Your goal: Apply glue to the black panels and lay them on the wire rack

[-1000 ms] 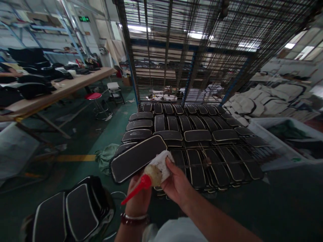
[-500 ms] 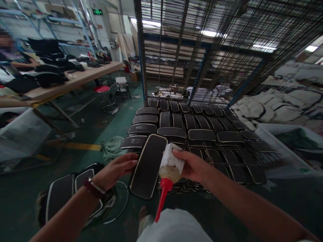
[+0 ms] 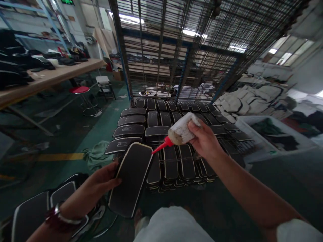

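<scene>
My left hand (image 3: pixel 104 179) grips a black, rounded, oblong panel (image 3: pixel 132 178) with a pale edge by its left side, thumb on its face. Held tilted in my right hand (image 3: pixel 204 136) is a whitish squeeze bottle (image 3: pixel 183 129) with a long red nozzle, fingers wrapped round its body. The nozzle's tip touches or hovers just at the panel's upper right corner; I cannot tell which. Beyond my hands, many similar black panels (image 3: pixel 173 163) lie in rows and stacks on a wire rack.
A tall wire-mesh frame (image 3: pixel 186 60) rises behind the panels. More black panels (image 3: pixel 32 211) are stacked at lower left, near a green cloth (image 3: pixel 97 154) on the floor. A red stool (image 3: pixel 79 90) stands by the worktable (image 3: pixel 83 69). At right is a white bin (image 3: pixel 285 148) with fabric inside.
The bottle has swung up from pointing down at my lap, so its nozzle meets the panel's upper right corner. My left thumb has come over the panel's face. The view has turned right.
</scene>
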Demonstrator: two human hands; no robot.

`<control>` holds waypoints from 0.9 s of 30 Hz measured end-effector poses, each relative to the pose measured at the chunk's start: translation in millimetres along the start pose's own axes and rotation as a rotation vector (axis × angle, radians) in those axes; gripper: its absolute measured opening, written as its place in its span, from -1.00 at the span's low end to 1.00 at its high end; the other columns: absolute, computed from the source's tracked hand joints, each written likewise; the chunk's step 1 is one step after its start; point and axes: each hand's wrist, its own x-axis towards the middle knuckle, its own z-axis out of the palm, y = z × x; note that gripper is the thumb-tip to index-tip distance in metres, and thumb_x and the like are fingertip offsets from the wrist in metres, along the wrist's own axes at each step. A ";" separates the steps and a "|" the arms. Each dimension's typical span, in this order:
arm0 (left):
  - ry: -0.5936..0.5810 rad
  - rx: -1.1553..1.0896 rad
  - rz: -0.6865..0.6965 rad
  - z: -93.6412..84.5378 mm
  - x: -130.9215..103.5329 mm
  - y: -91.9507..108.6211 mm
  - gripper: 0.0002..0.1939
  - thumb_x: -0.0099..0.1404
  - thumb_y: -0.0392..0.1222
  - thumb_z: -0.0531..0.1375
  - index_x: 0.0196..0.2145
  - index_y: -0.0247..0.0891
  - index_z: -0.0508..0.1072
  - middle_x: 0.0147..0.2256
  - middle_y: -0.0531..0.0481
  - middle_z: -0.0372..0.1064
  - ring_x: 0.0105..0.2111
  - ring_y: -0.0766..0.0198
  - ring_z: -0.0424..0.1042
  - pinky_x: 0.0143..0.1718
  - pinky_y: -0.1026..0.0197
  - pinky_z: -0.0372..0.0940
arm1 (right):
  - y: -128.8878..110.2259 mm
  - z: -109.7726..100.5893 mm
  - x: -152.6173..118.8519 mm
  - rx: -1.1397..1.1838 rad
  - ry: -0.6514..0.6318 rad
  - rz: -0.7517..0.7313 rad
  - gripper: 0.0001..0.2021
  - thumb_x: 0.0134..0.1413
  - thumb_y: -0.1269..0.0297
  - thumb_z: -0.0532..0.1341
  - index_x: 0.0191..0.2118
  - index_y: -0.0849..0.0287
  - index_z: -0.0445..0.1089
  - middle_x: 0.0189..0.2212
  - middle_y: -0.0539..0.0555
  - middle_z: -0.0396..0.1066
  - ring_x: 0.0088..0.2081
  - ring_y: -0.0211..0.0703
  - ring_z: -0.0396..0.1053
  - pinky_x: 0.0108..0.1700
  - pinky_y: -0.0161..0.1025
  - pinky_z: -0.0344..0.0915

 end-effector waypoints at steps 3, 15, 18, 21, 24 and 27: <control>-0.041 0.099 0.027 -0.8 -2.1 0.2 -0.61 -0.10 -0.59 0.57 -0.33 -0.23 0.76 -0.24 -0.19 0.75 -0.32 -0.05 0.70 -0.34 0.08 0.65 | -7.9 6.7 7.7 -0.054 -0.002 -0.094 -0.45 -0.10 -0.11 0.68 -0.08 0.07 0.59 -0.30 0.01 0.52 -0.33 -0.10 0.46 -0.40 -0.23 0.48; -0.158 0.278 0.091 -12.5 -10.7 -3.2 -0.60 -0.04 0.00 0.67 -0.20 -0.07 0.82 -0.13 -0.08 0.78 -0.14 -0.05 0.69 -0.04 0.07 0.59 | 4.4 3.4 2.4 -0.024 -0.007 -0.002 -0.46 -0.16 -0.07 0.71 -0.14 0.09 0.59 -0.36 0.00 0.50 -0.40 -0.12 0.45 -0.48 -0.26 0.46; -0.160 0.262 0.083 -7.7 -12.8 -2.4 -0.57 -0.06 -0.02 0.68 -0.20 -0.07 0.83 -0.12 -0.10 0.78 -0.14 -0.05 0.69 -0.07 0.09 0.59 | 11.4 4.0 0.2 0.012 0.039 -0.004 -0.44 -0.14 -0.14 0.69 -0.17 0.11 0.55 -0.40 0.00 0.48 -0.44 -0.11 0.44 -0.55 -0.27 0.43; -0.157 0.227 0.071 -4.8 -11.1 -3.0 -0.55 -0.09 -0.05 0.70 -0.19 -0.08 0.83 -0.12 -0.10 0.79 -0.18 -0.02 0.70 -0.11 0.11 0.61 | 18.0 4.0 0.8 0.024 0.097 -0.044 -0.42 -0.14 -0.15 0.69 -0.16 0.11 0.55 -0.39 0.00 0.49 -0.44 -0.13 0.44 -0.57 -0.32 0.38; -0.144 0.180 0.029 -5.1 -8.3 -5.0 -0.53 -0.11 -0.10 0.71 -0.18 -0.09 0.82 -0.10 -0.11 0.79 -0.20 -0.02 0.72 -0.15 0.10 0.64 | 21.7 4.1 -0.4 0.023 0.116 -0.035 -0.43 -0.15 -0.13 0.69 -0.18 0.12 0.53 -0.40 -0.01 0.48 -0.45 -0.15 0.44 -0.55 -0.32 0.40; -0.171 0.149 -0.011 -7.5 -5.7 -7.1 -0.51 -0.06 -0.15 0.70 -0.11 -0.08 0.82 -0.05 -0.12 0.79 -0.16 -0.04 0.74 -0.13 0.10 0.65 | 23.1 5.7 -4.8 0.035 0.117 -0.010 -0.43 -0.17 -0.12 0.69 -0.19 0.13 0.53 -0.41 -0.01 0.49 -0.46 -0.15 0.44 -0.55 -0.30 0.42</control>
